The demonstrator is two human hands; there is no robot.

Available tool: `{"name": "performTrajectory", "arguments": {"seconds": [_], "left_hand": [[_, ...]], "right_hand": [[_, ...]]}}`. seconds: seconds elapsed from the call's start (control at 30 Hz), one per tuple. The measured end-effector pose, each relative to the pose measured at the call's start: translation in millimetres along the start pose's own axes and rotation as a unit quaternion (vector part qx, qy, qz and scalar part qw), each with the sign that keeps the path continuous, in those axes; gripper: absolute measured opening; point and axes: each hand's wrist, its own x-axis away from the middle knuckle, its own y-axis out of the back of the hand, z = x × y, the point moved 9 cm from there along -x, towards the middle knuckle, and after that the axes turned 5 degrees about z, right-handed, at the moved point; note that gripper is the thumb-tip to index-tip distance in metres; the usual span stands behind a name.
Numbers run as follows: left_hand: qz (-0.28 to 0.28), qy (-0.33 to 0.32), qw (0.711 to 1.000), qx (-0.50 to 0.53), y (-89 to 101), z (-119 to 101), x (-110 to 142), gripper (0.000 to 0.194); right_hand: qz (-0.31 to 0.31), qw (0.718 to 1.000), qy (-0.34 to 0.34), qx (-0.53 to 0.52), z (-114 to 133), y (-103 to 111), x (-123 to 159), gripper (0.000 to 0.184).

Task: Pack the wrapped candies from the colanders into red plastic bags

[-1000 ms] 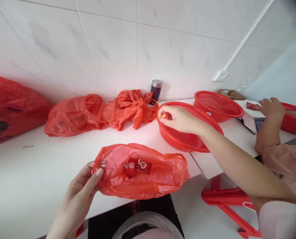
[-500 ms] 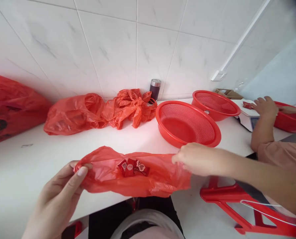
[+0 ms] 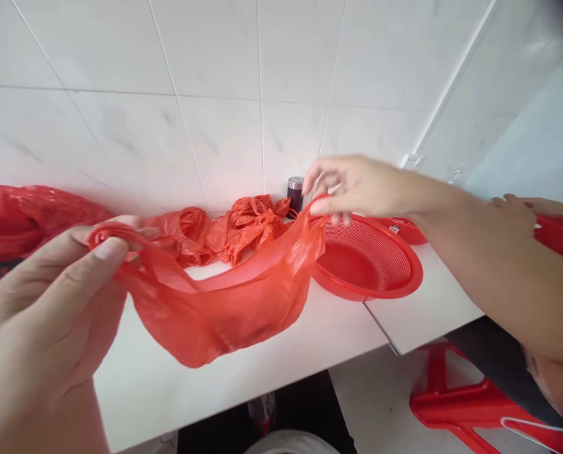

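Observation:
A thin red plastic bag (image 3: 224, 315) hangs stretched between my two hands above the white table. My left hand (image 3: 58, 315) grips its bunched, twisted end between thumb and fingers. At the other end, my right hand (image 3: 342, 189) pinches the bag's upper corner, its other fingers loosely curled. The bag sags in the middle, and whatever lies inside cannot be seen from here. Beneath my right hand stands a red perforated basket (image 3: 371, 292), partly covered by the hand and the bag.
Crumpled red bags (image 3: 257, 227) lie along the tiled wall, beside a dark flask (image 3: 294, 197) with a silver lid. A larger red bag (image 3: 40, 211) is at far left. A co-worker's hand (image 3: 512, 211) shows at right, above a red stool (image 3: 444, 403).
Both hands have raised the bag, my right hand rising most. The small red wrapped packets that showed inside the bag are now out of sight. My view has tilted up.

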Motion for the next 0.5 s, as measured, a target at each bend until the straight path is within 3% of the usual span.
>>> {"name": "performTrajectory", "arguments": {"seconds": [0.07, 0.2, 0.3, 0.37, 0.43, 0.5], "left_hand": [[0.018, 0.002, 0.999, 0.038, -15.5, -7.3, -1.0, 0.01], [0.067, 0.055, 0.993, 0.077, -29.4, 1.0, -14.1, 0.009], [0.202, 0.104, 0.974, 0.009, -58.9, 13.8, -19.4, 0.026], [0.299, 0.145, 0.941, -0.064, -82.4, 26.9, -14.8, 0.047], [0.358, 0.165, 0.91, -0.129, -99.4, 37.5, -10.1, 0.049], [0.309, 0.138, 0.927, -0.164, -98.8, 38.4, -18.6, 0.04]], "right_hand": [[0.03, 1.0, 0.002, -0.004, 0.8, -4.5, -7.4, 0.018], [-0.015, 0.998, 0.052, -0.044, 11.3, -5.7, -24.9, 0.017], [0.05, 0.995, 0.073, -0.042, 26.2, -39.0, -41.1, 0.011], [0.085, 0.989, 0.104, -0.054, 43.5, -64.4, -50.2, 0.009], [0.099, 0.98, 0.155, -0.073, 63.2, -85.0, -56.5, 0.009], [0.08, 0.97, 0.211, -0.096, 76.6, -95.7, -60.0, 0.009]]}}
